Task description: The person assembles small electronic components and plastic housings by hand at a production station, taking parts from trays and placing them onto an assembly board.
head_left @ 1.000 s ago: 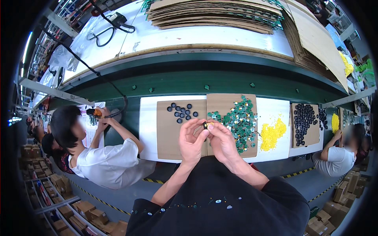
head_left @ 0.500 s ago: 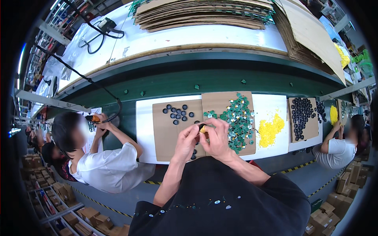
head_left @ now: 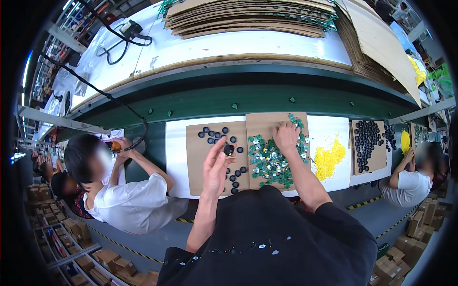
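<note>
My left hand point(head_left: 214, 167) pinches a black round cap point(head_left: 229, 149) between thumb and fingers, its hollow side toward me with a small yellowish bit inside. It is raised over the left cardboard sheet point(head_left: 202, 167), where several more black caps point(head_left: 235, 178) lie. My right hand point(head_left: 287, 137) reaches palm down into a spread of small green circuit boards point(head_left: 272, 162) on the right cardboard sheet point(head_left: 255, 122). Its fingers are bent and somewhat apart at the boards; the fingertips are partly hidden, and nothing shows held in them.
A heap of small yellow parts point(head_left: 330, 159) lies on the white surface to the right. Beyond it, a cardboard sheet bears many black caps point(head_left: 366, 145). A green belt point(head_left: 200, 106) carries scattered boards. Co-workers point(head_left: 126, 198) sit at both sides. Stacked cardboard point(head_left: 248, 21) stands on the far shelf.
My hands, together on one black cap before, have parted. The left keeps the cap and shifts slightly left; the right has let go and moved right and farther away, onto the green boards.
</note>
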A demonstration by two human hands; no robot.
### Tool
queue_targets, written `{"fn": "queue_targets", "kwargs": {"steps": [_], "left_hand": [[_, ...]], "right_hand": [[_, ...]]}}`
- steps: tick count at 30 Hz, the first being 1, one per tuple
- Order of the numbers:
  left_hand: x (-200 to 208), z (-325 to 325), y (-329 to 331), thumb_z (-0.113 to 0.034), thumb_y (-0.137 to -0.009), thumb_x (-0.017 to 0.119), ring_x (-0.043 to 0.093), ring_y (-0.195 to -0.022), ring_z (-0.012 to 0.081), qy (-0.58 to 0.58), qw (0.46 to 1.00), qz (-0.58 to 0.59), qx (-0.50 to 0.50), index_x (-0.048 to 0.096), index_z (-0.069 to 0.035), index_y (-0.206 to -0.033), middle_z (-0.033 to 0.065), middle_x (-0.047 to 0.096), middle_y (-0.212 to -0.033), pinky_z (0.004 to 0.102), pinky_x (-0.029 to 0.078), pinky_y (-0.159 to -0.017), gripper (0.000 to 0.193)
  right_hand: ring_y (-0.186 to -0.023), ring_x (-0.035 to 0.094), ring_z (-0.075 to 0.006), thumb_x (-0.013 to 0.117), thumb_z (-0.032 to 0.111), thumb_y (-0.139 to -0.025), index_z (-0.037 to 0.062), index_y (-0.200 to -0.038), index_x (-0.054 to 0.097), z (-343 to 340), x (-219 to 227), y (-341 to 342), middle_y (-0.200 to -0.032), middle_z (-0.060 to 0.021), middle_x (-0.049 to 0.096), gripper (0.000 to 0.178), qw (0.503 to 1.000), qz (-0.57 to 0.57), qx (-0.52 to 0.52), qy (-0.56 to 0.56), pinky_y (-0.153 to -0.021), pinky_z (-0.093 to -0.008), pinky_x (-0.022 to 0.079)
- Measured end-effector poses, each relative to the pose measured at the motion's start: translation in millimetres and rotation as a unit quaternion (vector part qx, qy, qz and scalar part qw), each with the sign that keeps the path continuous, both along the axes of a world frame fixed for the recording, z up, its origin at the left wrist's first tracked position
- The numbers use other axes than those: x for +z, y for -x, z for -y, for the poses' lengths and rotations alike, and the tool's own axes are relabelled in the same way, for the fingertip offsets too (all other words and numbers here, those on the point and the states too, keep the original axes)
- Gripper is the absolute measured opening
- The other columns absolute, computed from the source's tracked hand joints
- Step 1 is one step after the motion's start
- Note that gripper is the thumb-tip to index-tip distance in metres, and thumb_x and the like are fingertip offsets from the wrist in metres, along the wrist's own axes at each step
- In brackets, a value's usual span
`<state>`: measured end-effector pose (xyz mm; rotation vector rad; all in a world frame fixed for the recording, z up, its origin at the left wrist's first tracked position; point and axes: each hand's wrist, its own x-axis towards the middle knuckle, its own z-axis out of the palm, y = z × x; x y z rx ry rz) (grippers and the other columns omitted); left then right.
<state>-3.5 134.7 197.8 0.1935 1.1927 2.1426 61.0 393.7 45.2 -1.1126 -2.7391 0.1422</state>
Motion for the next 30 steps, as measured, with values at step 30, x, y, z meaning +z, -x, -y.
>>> {"fn": "queue_targets", "kwargs": {"steps": [30], "left_hand": [[42, -8, -20, 0.0, -0.097, 0.054, 0.064, -0.105, 0.0208, 0.009, 0.992, -0.122, -0.019, 0.049, 0.003, -0.14, 0.0196, 0.061, -0.13, 0.0327, 0.052, -0.097, 0.043]], "right_hand": [[-0.087, 0.063, -0.0174, 0.072, 0.006, -0.085, -0.0001, -0.097, 0.069, 88, 199, -26, -0.098, -0.0084, 0.066, 0.014, 0.69, -0.389, 0.087, 0.604, -0.075, -0.0302, 0.051]]}}
